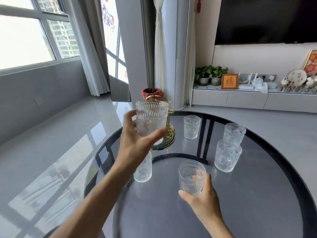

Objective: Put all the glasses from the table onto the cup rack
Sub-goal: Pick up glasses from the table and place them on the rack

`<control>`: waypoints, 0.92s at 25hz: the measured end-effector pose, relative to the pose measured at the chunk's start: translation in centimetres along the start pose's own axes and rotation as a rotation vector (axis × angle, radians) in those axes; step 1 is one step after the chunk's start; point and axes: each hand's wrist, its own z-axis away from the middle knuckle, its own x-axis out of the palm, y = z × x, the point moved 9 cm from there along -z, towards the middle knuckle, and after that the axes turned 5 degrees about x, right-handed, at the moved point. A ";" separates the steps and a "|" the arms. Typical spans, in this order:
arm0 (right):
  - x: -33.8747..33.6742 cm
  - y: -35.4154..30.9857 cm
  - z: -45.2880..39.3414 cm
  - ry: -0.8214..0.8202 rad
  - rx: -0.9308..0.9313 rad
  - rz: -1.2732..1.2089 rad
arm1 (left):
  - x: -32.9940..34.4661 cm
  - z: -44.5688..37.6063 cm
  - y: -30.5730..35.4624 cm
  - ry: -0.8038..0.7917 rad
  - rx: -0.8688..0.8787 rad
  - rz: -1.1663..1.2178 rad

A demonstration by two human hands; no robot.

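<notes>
My left hand (137, 143) holds a ribbed clear glass (151, 117) raised in the air, right in front of the gold cup rack (170, 124), which has a round green base and is mostly hidden behind the glass. My right hand (204, 196) grips another embossed glass (191, 177) near the front of the dark round glass table (248, 194). Several more glasses stand on the table: one (143, 169) just under my left wrist, one (192, 126) at the back, and two (234, 133) (227, 155) on the right.
A red-lined bin (151, 93) stands on the floor behind the rack. A white column fan (180, 66) and a low TV cabinet (248, 98) with plants and ornaments lie beyond the table. Grey floor surrounds the table's left edge.
</notes>
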 end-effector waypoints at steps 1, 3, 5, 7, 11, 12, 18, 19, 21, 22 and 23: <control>0.0 0.2 0.0 0.012 0.003 0.008 | -0.4 -1.7 0.4 0.001 0.010 -0.061; 0.1 0.2 -0.2 0.028 -0.003 0.027 | -1.4 -4.6 0.2 0.023 0.025 -0.222; 0.3 0.3 -0.5 0.039 -0.022 0.039 | -2.1 -6.9 -0.4 0.046 0.050 -0.396; 0.2 0.3 -0.6 0.045 -0.023 0.040 | -1.9 -8.6 -1.0 0.021 0.083 -0.526; 0.3 0.2 -0.8 0.048 -0.040 0.031 | 0.4 -10.0 -2.2 -0.113 0.188 -0.702; 0.3 0.2 -0.8 0.047 -0.043 0.027 | 1.1 -10.1 -2.6 -0.144 0.203 -0.748; 0.3 0.4 -0.9 0.050 -0.051 0.035 | 3.1 -10.6 -3.6 -0.209 0.263 -0.858; 0.3 0.4 -0.9 0.046 -0.051 0.037 | 3.4 -10.6 -3.9 -0.225 0.266 -0.877; 0.4 0.2 -0.9 0.040 -0.055 0.036 | 3.9 -10.8 -4.5 -0.251 0.254 -0.905; 0.4 0.2 -0.9 0.042 -0.055 0.034 | 4.1 -10.8 -4.9 -0.265 0.244 -0.913; 0.4 0.2 -0.9 0.044 -0.053 0.031 | 4.3 -10.8 -5.3 -0.282 0.233 -0.920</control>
